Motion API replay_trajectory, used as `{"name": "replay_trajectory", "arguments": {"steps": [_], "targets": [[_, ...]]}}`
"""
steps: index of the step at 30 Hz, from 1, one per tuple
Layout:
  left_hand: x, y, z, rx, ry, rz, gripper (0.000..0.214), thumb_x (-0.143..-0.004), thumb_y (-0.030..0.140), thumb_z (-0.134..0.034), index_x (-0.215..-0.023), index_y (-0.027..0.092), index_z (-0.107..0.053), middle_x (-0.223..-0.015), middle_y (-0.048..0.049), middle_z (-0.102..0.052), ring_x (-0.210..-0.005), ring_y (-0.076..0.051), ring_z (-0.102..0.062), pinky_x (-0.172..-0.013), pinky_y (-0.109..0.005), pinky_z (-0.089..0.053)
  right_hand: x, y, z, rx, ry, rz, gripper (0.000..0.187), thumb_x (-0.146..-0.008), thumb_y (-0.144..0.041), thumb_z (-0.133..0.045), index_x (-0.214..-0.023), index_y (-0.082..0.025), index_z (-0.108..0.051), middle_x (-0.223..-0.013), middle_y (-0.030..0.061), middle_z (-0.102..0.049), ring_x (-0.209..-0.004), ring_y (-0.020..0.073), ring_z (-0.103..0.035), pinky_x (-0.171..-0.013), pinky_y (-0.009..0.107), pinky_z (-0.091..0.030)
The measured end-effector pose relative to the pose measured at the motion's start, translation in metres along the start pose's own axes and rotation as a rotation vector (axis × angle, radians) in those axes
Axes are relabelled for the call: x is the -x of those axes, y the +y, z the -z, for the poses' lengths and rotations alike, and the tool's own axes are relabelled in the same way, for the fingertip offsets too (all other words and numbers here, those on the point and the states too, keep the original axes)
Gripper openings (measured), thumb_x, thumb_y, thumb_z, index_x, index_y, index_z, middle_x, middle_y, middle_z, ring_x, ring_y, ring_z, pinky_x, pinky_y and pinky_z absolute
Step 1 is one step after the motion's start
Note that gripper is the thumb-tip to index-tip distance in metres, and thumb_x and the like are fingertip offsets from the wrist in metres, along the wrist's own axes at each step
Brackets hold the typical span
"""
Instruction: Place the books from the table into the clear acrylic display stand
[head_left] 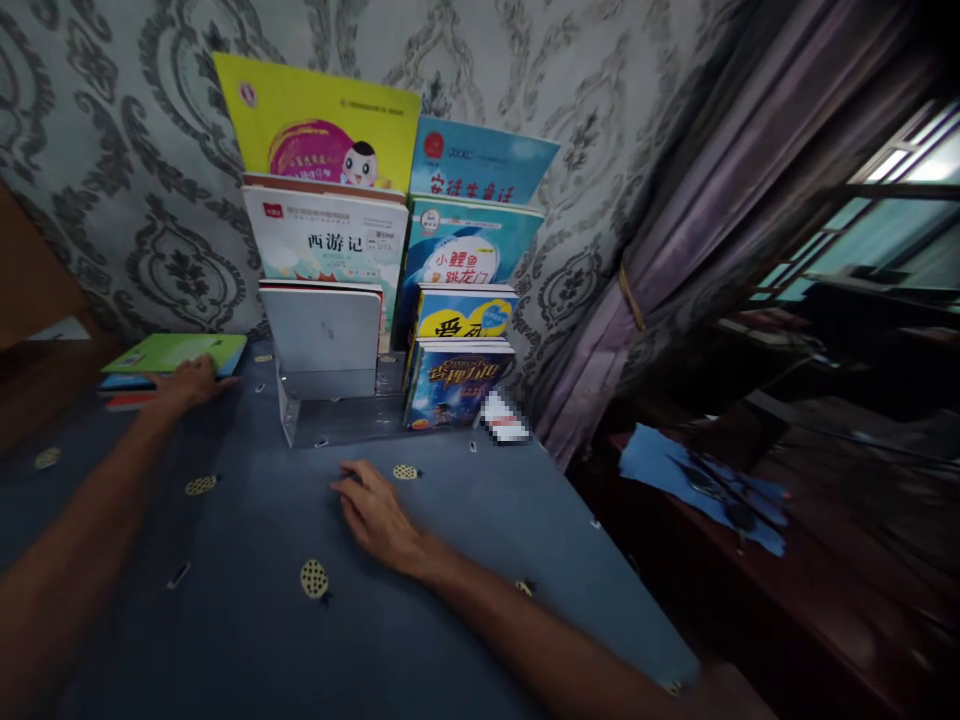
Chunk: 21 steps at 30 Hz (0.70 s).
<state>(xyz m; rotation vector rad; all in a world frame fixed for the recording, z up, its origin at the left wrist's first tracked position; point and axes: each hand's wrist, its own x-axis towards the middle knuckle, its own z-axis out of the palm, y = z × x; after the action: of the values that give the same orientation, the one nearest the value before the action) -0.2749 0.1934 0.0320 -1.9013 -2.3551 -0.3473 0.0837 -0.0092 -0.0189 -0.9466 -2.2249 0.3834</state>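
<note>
At the far left, my left hand (191, 382) reaches onto a small stack of books, its fingers spread over the near edge of the green book (184, 350) on top. A blue book (127, 382) and a red one (129, 402) stick out below it. My right hand (379, 520) rests on the tablecloth with nothing in it, its fingers apart and loosely bent. Just beyond it stands a clear stepped book rack (341, 420) with upright books in two columns. A grey-white book (326, 335) fronts the left column; a dark blue book (459, 385) fronts the right.
Behind these stand a white book (330, 235), a yellow-green one (322, 110) and blue ones (480, 160), near the patterned wall (187, 270). A blurred-out white item (504, 418) lies right of the rack. A purple curtain (637, 250) hangs beyond the right table edge.
</note>
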Motion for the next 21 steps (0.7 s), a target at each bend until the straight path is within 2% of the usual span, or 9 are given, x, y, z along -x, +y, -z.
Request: {"name": "replay_trajectory", "arguments": {"steps": [4, 7, 12, 15, 21], "targets": [[0.025, -0.002, 0.022, -0.169, -0.059, -0.055, 0.052, -0.099, 0.059, -0.038, -0.108, 0.013, -0.060, -0.128, -0.0209, -0.065, -0.119, -0.042, -0.058, -0.102, -0.078, -0.031, 0.003, 0.005, -0.002, -0.034, 0.025, 0.029, 0.031, -0.092, -0.008, -0.050, -0.115, -0.021, -0.065, -0.129, 0.0136, -0.060, -0.120, 0.0225, -0.061, -0.100, 0.039, -0.055], [0.038, -0.006, 0.029, -0.225, -0.078, -0.089, 0.040, -0.098, 0.045, -0.045, -0.117, 0.013, -0.059, -0.130, -0.0230, -0.064, -0.118, -0.040, -0.059, -0.105, -0.070, -0.033, 0.002, 0.009, -0.005, -0.049, 0.052, 0.042, 0.033, -0.092, -0.006, -0.049, -0.116, -0.021, -0.067, -0.127, 0.0140, -0.062, -0.116, 0.0235, -0.063, -0.098, 0.041, -0.057], [0.042, -0.014, 0.028, -0.277, -0.056, -0.104, 0.039, -0.098, 0.038, -0.037, -0.117, 0.013, -0.061, -0.127, -0.0226, -0.066, -0.114, -0.038, -0.062, -0.100, -0.054, -0.040, 0.000, 0.009, -0.006, -0.055, 0.048, 0.068, 0.034, -0.095, -0.009, -0.045, -0.117, -0.022, -0.067, -0.123, 0.0129, -0.063, -0.112, 0.0233, -0.065, -0.095, 0.041, -0.058], [0.044, -0.015, 0.025, -0.285, -0.057, -0.117, 0.040, -0.099, 0.032, -0.034, -0.118, 0.009, -0.061, -0.123, -0.0242, -0.066, -0.111, -0.037, -0.063, -0.097, -0.049, -0.041, -0.001, 0.006, -0.003, -0.053, 0.031, 0.062, 0.033, -0.095, -0.009, -0.045, -0.116, -0.022, -0.067, -0.121, 0.0127, -0.063, -0.111, 0.0234, -0.065, -0.095, 0.041, -0.058], [0.055, -0.010, 0.017, -0.318, -0.047, -0.131, 0.047, -0.093, 0.008, -0.027, -0.130, 0.000, -0.054, -0.124, -0.0307, -0.062, -0.116, -0.038, -0.060, -0.093, -0.044, -0.044, -0.002, 0.003, 0.000, -0.053, 0.002, 0.046, 0.032, -0.096, -0.010, -0.045, -0.115, -0.023, -0.068, -0.118, 0.0119, -0.064, -0.109, 0.0232, -0.065, -0.093, 0.040, -0.059]]}}
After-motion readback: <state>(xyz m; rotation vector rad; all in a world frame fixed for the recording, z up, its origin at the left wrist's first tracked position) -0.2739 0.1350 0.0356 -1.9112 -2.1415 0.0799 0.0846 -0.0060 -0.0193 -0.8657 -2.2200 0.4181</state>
